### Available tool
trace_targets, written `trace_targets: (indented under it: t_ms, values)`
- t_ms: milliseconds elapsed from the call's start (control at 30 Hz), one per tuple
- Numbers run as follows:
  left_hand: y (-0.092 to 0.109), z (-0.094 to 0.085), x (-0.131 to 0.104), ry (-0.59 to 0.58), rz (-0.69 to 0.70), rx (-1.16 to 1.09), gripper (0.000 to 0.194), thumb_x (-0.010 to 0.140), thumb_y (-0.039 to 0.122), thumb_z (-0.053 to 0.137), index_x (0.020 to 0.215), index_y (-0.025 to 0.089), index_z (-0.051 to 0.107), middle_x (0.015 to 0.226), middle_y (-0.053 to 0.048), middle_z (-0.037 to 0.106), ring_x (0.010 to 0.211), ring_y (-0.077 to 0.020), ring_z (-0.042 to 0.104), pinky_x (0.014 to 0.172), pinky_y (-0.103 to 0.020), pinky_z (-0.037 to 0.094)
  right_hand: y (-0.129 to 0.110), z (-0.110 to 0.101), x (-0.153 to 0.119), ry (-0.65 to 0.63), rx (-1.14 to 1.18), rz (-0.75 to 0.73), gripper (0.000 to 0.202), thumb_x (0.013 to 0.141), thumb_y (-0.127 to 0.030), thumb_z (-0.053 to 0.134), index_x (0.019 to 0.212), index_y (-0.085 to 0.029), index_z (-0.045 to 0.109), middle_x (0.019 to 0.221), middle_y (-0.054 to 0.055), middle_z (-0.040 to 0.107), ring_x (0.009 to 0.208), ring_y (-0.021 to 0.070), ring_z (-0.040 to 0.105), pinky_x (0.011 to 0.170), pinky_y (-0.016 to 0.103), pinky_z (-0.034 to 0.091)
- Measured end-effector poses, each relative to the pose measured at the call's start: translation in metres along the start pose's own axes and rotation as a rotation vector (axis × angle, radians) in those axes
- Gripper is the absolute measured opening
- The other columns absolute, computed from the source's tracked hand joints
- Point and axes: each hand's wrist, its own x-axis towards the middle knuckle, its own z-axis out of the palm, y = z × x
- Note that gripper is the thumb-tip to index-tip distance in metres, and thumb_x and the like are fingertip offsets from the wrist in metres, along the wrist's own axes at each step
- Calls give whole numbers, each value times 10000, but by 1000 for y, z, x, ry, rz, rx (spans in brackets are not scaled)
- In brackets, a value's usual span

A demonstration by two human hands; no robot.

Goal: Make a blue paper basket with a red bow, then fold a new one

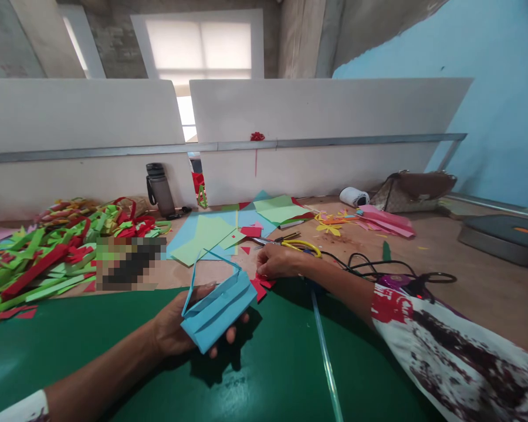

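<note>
A small folded blue paper bag point(220, 310) with a thin paper handle rests in my left hand point(176, 322), whose fingers curl under and behind it. Further right, my right hand point(275, 262) is closed, fingertips pinched down at small red paper pieces point(259, 288) by the back edge of the green mat point(158, 381). Just behind the right hand lie yellow-handled scissors point(305, 246). Light green paper sheets point(206, 234) and a red paper piece point(250, 231) are spread beyond the hands.
A heap of green and red paper strips point(39, 258) covers the left. Behind stand a dark bottle point(161, 190) and white boards point(330, 111). At right are black cables point(369, 266), pink paper point(387, 221), a handbag point(416, 190) and a grey case point(506, 237). A clear glue stick point(325, 357) crosses the mat.
</note>
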Motion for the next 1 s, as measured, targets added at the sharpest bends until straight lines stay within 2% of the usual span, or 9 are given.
trace_targets:
  t_ms: [267, 600, 767, 900, 1000]
  values:
    - [0, 0, 1, 18, -5, -2, 547, 886, 431, 492, 1231, 7, 507, 1137, -231, 593, 859, -264, 649, 579, -319, 575, -5, -4, -11, 39, 36, -27, 183, 899, -302, 546, 882, -127, 596, 772, -11, 599, 617, 92, 566, 556, 238, 487]
    - [1, 3, 1, 22, -13, -4, 505, 881, 429, 501, 1187, 31, 548, 1110, -213, 609, 855, -261, 653, 572, -315, 575, -18, -4, -9, 21, 80, -14, 200, 863, -301, 587, 755, -133, 572, 642, -49, 540, 512, 69, 490, 492, 209, 422]
    - [1, 3, 1, 18, -5, -13, 505, 869, 412, 517, 1192, 23, 525, 1078, -216, 612, 851, -267, 649, 571, -319, 567, -17, -9, -24, 51, 179, -51, 122, 708, -199, 624, 626, -163, 541, 475, -78, 455, 449, 64, 414, 434, 190, 309]
    - [2, 5, 2, 21, -19, -37, 559, 874, 427, 505, 1260, 25, 467, 1075, -213, 614, 835, -269, 654, 561, -325, 560, -14, -11, -34, 54, 207, -116, 31, 611, -151, 580, 603, -164, 554, 513, -58, 504, 487, 77, 431, 458, 196, 317]
    - [2, 5, 3, 1, -18, -45, 588, 858, 439, 525, 1268, 23, 459, 1093, -213, 611, 837, -268, 655, 566, -327, 557, -15, -13, -43, 74, 217, -176, 35, 580, -130, 555, 596, -160, 560, 540, -47, 526, 520, 85, 447, 487, 203, 324]
